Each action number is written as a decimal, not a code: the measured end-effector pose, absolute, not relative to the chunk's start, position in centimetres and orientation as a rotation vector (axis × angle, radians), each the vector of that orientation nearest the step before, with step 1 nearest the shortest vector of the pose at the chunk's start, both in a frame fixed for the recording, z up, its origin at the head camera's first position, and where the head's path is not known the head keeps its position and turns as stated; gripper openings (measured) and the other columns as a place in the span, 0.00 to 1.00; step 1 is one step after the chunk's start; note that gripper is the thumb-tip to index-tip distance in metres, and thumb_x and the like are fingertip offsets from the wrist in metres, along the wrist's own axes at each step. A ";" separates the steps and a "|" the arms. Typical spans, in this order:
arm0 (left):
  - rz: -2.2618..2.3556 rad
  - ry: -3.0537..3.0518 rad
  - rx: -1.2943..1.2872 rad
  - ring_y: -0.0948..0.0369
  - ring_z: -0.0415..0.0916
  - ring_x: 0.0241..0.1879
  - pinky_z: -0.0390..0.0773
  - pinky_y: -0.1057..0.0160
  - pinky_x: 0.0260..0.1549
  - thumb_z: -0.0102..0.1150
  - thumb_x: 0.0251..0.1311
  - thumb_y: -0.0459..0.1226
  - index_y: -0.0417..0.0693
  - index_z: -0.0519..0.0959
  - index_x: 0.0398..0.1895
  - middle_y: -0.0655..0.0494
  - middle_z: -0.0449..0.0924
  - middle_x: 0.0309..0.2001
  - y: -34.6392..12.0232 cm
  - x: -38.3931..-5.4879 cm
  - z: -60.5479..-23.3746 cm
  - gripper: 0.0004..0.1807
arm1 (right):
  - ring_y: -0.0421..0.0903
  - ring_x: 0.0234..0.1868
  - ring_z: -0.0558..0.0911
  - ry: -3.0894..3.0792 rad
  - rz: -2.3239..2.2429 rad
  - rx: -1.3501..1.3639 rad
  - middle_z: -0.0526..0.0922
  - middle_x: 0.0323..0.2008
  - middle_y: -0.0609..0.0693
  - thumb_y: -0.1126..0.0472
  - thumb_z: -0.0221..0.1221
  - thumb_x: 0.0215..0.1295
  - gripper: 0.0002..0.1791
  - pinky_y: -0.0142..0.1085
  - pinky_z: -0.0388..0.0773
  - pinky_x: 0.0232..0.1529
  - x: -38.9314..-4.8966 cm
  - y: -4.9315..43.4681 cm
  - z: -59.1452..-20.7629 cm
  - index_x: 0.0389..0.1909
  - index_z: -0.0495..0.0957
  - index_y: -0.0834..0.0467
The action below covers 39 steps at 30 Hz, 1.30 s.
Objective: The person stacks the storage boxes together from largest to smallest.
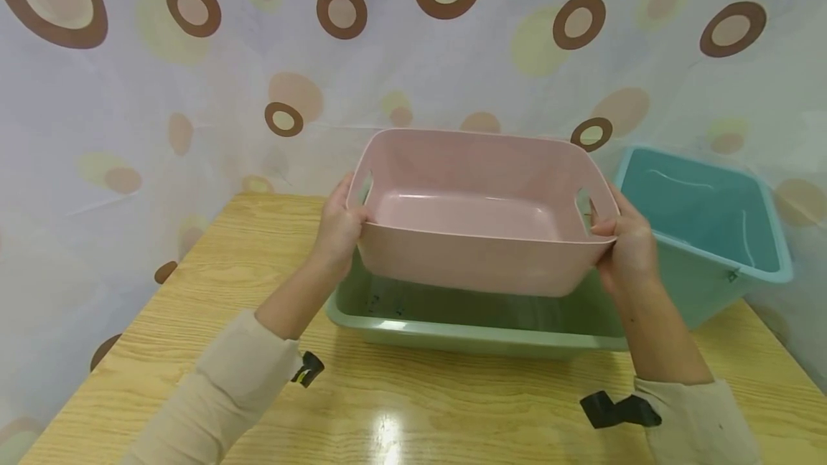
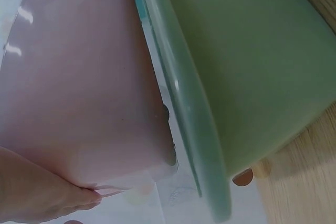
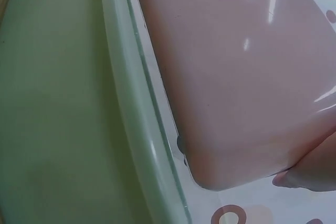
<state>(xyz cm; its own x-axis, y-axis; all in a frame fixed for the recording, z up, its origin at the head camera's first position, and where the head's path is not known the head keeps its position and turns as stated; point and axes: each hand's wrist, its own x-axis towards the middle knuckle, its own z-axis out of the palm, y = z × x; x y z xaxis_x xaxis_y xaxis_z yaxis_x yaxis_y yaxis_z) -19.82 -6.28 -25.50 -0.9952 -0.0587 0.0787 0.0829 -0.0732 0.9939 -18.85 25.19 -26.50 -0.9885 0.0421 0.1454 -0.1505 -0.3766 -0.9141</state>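
Note:
A pink plastic storage bin (image 1: 465, 264) with a cut-out handle at each end is held up by both hands, its open top tilted toward me. My left hand (image 1: 340, 224) grips its left end at the handle, thumb on the rim. At the opposite end my right hand (image 1: 628, 239) holds the right handle, thumb inside the rim. Right below it a larger green bin (image 1: 478, 339) stands on the table, its far part hidden behind the pink one. In the left wrist view the pink bin's underside (image 2: 84, 77) shows above the green rim (image 2: 189, 98).
To the right stands a tall teal bin (image 1: 704, 271), open at the top, close to the green bin. Everything rests on a wood-grain table (image 1: 194, 285). A white curtain with brown and yellow spots (image 1: 388, 56) hangs behind. Black straps (image 1: 620, 411) are near the sleeves.

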 end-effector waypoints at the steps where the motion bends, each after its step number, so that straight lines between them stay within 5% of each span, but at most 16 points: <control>1: -2.232 -2.072 -0.032 0.49 0.55 0.65 0.56 0.50 0.65 0.38 0.43 0.17 0.41 0.56 0.69 0.45 0.59 0.68 -6.3 -19.8 -25.6 0.42 | 0.36 0.73 0.38 -1.696 2.505 0.139 0.37 0.74 0.44 0.78 0.24 0.54 0.41 0.29 0.34 0.71 -18.9 25.2 -26.5 0.73 0.35 0.55; 12: -2.235 -2.091 -0.045 0.48 0.54 0.66 0.56 0.48 0.65 0.39 0.43 0.17 0.40 0.56 0.69 0.43 0.58 0.68 -6.2 -19.9 -26.5 0.42 | 0.40 0.73 0.35 -1.752 2.483 0.144 0.35 0.74 0.44 0.78 0.25 0.54 0.42 0.31 0.30 0.72 -18.8 25.6 -27.4 0.73 0.35 0.54; 24: -2.224 -2.141 -0.052 0.47 0.54 0.67 0.55 0.46 0.66 0.40 0.40 0.17 0.41 0.54 0.70 0.43 0.57 0.69 -5.7 -19.7 -27.4 0.44 | 0.38 0.73 0.41 -1.756 2.498 0.077 0.36 0.74 0.46 0.78 0.26 0.55 0.41 0.26 0.39 0.70 -19.0 26.3 -28.5 0.73 0.34 0.56; 39: -2.218 -2.190 -0.032 0.47 0.53 0.67 0.53 0.45 0.66 0.42 0.38 0.18 0.43 0.55 0.70 0.44 0.56 0.69 -5.6 -19.7 -28.5 0.46 | 0.41 0.74 0.37 -1.820 2.493 0.082 0.34 0.74 0.45 0.78 0.27 0.54 0.43 0.30 0.32 0.72 -19.0 26.5 -29.7 0.73 0.33 0.54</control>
<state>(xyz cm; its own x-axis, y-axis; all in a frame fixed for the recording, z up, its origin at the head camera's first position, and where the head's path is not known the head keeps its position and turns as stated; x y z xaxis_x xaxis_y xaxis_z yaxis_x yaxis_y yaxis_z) -19.74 -5.65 -28.46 -0.9995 -0.0034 0.0320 0.0320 -0.0127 0.9994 -18.99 26.45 -29.71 -0.9971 0.0121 0.0746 -0.0747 -0.3040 -0.9497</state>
